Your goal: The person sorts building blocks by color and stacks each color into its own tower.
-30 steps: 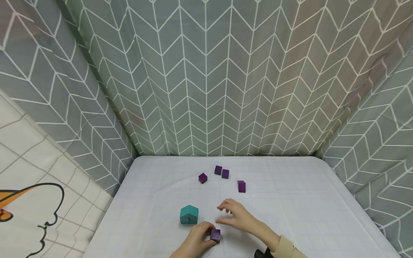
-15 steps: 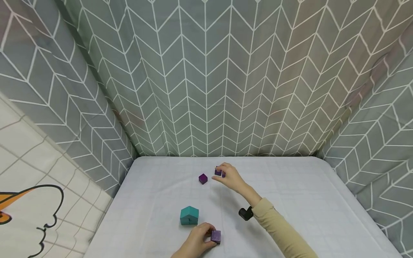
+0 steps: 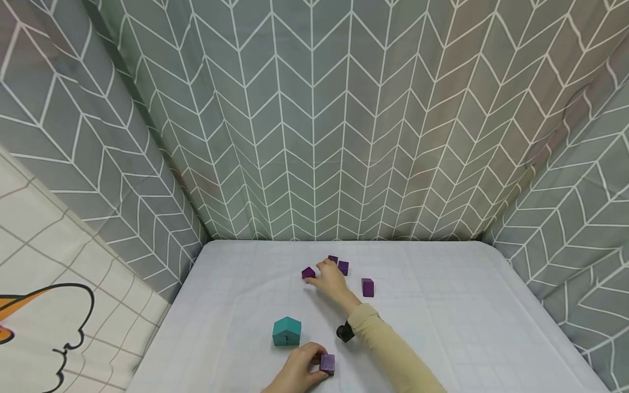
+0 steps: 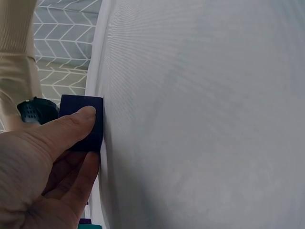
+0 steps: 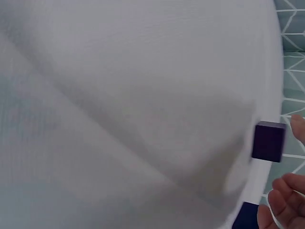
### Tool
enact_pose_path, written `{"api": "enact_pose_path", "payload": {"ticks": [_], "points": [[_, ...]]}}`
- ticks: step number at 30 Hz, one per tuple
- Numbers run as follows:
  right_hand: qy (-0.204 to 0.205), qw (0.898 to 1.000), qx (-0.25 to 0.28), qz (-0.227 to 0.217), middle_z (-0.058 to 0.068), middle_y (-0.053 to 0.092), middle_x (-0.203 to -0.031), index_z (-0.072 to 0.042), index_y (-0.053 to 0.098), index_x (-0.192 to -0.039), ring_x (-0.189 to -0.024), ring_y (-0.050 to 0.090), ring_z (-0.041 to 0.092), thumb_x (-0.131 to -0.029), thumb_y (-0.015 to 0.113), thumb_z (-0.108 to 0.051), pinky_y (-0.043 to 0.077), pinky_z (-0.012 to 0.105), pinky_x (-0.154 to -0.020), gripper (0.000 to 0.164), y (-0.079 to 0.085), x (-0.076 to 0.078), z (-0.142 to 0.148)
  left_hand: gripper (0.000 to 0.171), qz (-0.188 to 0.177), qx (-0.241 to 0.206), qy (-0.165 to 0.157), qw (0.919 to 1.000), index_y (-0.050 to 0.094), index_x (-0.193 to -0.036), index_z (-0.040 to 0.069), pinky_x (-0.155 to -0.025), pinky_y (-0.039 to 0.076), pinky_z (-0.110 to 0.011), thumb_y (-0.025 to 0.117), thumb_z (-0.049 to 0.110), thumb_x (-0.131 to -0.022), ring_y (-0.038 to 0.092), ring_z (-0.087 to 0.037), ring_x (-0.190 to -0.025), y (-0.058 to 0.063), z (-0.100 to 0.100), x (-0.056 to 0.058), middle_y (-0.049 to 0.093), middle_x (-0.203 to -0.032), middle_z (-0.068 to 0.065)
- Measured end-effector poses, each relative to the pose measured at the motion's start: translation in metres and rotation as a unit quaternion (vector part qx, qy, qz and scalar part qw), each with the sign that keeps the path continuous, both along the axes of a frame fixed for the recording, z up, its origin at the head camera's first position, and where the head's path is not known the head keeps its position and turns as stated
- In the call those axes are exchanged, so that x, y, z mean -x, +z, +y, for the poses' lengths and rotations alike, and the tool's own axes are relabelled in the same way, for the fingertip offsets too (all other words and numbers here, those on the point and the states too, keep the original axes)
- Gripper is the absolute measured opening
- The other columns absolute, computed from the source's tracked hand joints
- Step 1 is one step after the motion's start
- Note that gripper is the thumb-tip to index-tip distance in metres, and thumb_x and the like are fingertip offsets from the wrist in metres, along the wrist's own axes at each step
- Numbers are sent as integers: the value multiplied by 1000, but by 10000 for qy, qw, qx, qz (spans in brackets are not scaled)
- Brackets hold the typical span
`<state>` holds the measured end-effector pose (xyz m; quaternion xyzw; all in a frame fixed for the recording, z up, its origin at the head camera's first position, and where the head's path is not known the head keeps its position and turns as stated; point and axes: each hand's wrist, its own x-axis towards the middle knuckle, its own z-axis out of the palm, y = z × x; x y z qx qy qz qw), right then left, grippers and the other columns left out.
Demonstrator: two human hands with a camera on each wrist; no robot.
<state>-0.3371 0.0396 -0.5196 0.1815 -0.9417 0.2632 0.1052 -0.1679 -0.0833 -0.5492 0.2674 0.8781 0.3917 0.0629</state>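
My left hand (image 3: 297, 369) pinches a purple block (image 3: 327, 364) between thumb and fingers at the front of the table. In the left wrist view the thumb lies across the face of that block (image 4: 82, 123), which looks dark blue there. My right hand (image 3: 331, 281) reaches to the far part of the table, beside a magenta-purple block (image 3: 308, 273). In the right wrist view, thumb and fingers are spread near this block (image 5: 268, 141), with a gap showing around it. Just left of my left hand stands a teal house-shaped piece (image 3: 286, 331).
Behind my right hand are two purple blocks, one partly hidden (image 3: 333, 258) and one beside it (image 3: 343, 268). Farther right lies a longer purple block (image 3: 367, 287). A white cloth covers the table (image 3: 221, 305); patterned curtains (image 3: 314, 136) hang behind and at the sides.
My right hand has moved from near the left hand to the far blocks, passed over the back pair, then shifted left to the magenta-purple block. My left hand stays with its block.
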Motion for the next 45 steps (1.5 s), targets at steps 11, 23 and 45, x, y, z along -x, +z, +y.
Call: {"api": "enact_pose_path", "payload": {"ticks": [11,23,45], "points": [[-122,9987,-469,163,3,49,-69,-7,55,-61,-61,47,16,-67,75,-35,43,29,-50,35,-14,3,-9,29,-281,-16,-82,9996,58,-97,11,-68,49,-17,73,19,-74,52,2,-81,-2,-2,1,56,-90,10],[-233,9977,-638,-25,6,51,-72,-4,58,-67,-65,51,18,-69,74,-29,46,30,-54,30,-17,6,-16,28,116,-22,-150,9998,57,-96,11,-67,48,-16,73,19,-74,52,3,-81,-2,-3,2,56,-91,10],[73,9999,-74,110,8,55,-78,2,62,-83,-69,54,18,-76,69,-20,48,29,-59,25,9,8,-3,27,192,-25,-6,9998,58,-96,13,-69,48,-16,73,18,-74,52,3,-81,-3,0,0,57,-90,11]]}}
